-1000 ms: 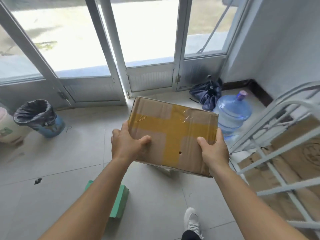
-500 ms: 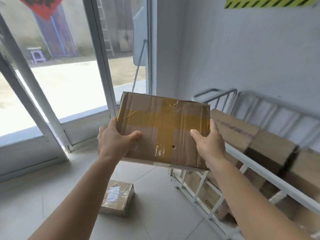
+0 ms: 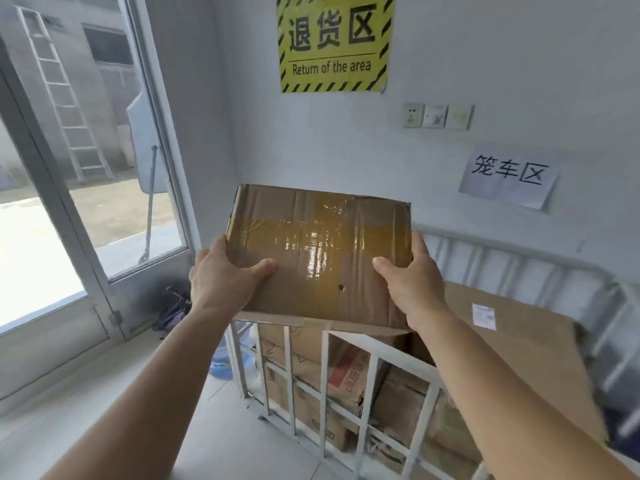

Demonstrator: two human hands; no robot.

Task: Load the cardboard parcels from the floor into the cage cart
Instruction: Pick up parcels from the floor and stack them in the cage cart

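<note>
since half a second ago you raised the cardboard parcel (image 3: 318,258) above the cage cart (image 3: 325,368) rail. your left hand (image 3: 221,282) and right hand (image 3: 412,285) grasp its sides; glossy yellowish tape crosses its creased brown top, small hole near centre.

Parcel (image 3: 322,258): brown corrugated cardboard, matt, creased, crossed by glossy yellowish tape with glare, small hole punched in it; cage cart (image 3: 325,372): white painted metal bars, smooth; stacked boxes (image 3: 346,379) inside: matt cardboard, one torn; big flat carton (image 3: 519,344): matt cardboard with white paper label; wall sign (image 3: 334,43): glossy yellow-black print; paper notice (image 3: 507,176): plain white sheet; floor (image 3: 194,427): smooth pale tile.
</note>
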